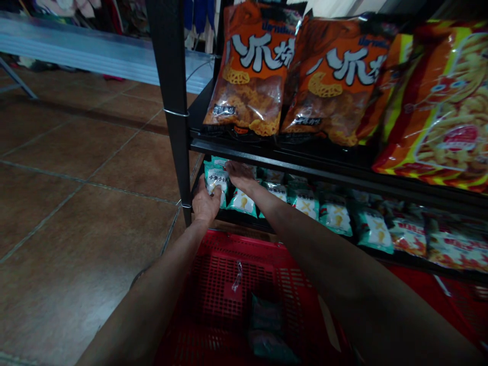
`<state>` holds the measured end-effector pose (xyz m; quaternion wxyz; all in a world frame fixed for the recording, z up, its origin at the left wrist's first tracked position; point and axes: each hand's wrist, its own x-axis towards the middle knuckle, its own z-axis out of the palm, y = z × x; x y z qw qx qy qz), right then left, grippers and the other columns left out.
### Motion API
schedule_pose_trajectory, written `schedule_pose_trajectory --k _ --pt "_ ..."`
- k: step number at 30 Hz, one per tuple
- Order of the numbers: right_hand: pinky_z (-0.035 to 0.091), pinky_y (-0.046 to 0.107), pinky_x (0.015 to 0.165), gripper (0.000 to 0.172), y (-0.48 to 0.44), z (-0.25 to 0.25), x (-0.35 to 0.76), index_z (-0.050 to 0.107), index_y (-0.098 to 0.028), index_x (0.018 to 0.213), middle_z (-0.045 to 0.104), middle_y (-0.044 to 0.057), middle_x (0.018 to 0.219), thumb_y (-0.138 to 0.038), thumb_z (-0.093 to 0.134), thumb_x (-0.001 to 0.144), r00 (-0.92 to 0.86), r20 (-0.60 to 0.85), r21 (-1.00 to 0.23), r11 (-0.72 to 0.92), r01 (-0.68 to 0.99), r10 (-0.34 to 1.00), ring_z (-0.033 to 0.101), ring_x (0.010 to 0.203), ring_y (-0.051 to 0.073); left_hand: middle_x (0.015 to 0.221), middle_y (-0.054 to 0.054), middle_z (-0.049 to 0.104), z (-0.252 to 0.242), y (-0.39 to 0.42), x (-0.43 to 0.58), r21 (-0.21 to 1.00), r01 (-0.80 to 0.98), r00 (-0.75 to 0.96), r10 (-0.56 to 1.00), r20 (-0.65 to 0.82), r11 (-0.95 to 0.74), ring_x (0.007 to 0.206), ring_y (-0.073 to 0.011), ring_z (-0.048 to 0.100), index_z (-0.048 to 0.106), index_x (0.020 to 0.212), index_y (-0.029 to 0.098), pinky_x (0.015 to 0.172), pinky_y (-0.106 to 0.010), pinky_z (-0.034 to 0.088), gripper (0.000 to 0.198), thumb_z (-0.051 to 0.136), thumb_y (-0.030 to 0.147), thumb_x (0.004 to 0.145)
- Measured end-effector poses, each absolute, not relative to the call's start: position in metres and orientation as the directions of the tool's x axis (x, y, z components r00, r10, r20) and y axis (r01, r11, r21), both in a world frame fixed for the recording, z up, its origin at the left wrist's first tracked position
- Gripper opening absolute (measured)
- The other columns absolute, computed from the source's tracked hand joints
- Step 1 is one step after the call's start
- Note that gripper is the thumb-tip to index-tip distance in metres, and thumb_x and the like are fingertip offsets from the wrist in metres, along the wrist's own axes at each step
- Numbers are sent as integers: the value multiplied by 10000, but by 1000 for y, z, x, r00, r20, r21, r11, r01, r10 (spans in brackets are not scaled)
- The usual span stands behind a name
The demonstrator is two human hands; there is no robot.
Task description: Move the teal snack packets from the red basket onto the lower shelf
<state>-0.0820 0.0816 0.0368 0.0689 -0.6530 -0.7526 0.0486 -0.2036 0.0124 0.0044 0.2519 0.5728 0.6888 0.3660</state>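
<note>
My left hand (207, 201) grips a green and white snack bag (217, 179) at the left end of the lower shelf, thumb across its front. Just right of it, my right hand (240, 172) reaches in over the bags behind; its fingertips are partly hidden, and I cannot make out whether they hold anything. More bags of the same kind (305, 202) stand in a row to the right. Below my forearms is a red plastic basket (217, 284) with a couple of green bags (267, 314) at its bottom.
Orange snack bags (253, 71) and red-yellow bags (438, 107) fill the upper shelf, whose edge (274, 157) runs just above my hands. A black post (170, 101) rises at the left. Red and white bags (407, 234) sit further right. Brown floor tiles (76, 203) spread leftward.
</note>
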Motion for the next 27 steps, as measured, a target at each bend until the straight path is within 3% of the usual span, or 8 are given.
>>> schedule_pose_trajectory --k 8,18,22,27 --pt "395 395 973 369 78 46 -82 497 -227 1204 572 66 1229 -258 240 942 -119 25 -107 121 987 993 516 1151 228 1199 -143 598 -4 13 -206 750 661 -173 977 127 19 1074 -259 583 279 1391 157 906 -394 449 640 423 464 849" --pt "390 371 939 393 70 42 -78 480 -160 1231 551 126 1233 -159 236 923 -250 36 123 244 962 968 496 1152 234 1309 -186 504 -8 9 -205 717 696 -123 979 160 -30 1150 -286 528 158 1433 125 930 -403 436 777 444 514 824" --pt "363 393 971 411 68 42 -76 449 -151 1259 506 138 1295 -151 205 929 -234 28 122 229 966 972 487 1170 240 1288 -177 523 -10 11 -207 726 687 -122 984 129 -10 1129 -281 542 132 1441 147 919 -412 441 794 460 516 818" --pt "323 448 1019 422 70 44 -73 415 -158 1295 453 146 1359 -131 252 907 -179 22 20 179 984 984 423 1245 265 1319 -157 499 -9 13 -206 726 687 -116 978 172 -46 1173 -262 508 145 1439 165 962 -397 414 759 457 491 829"
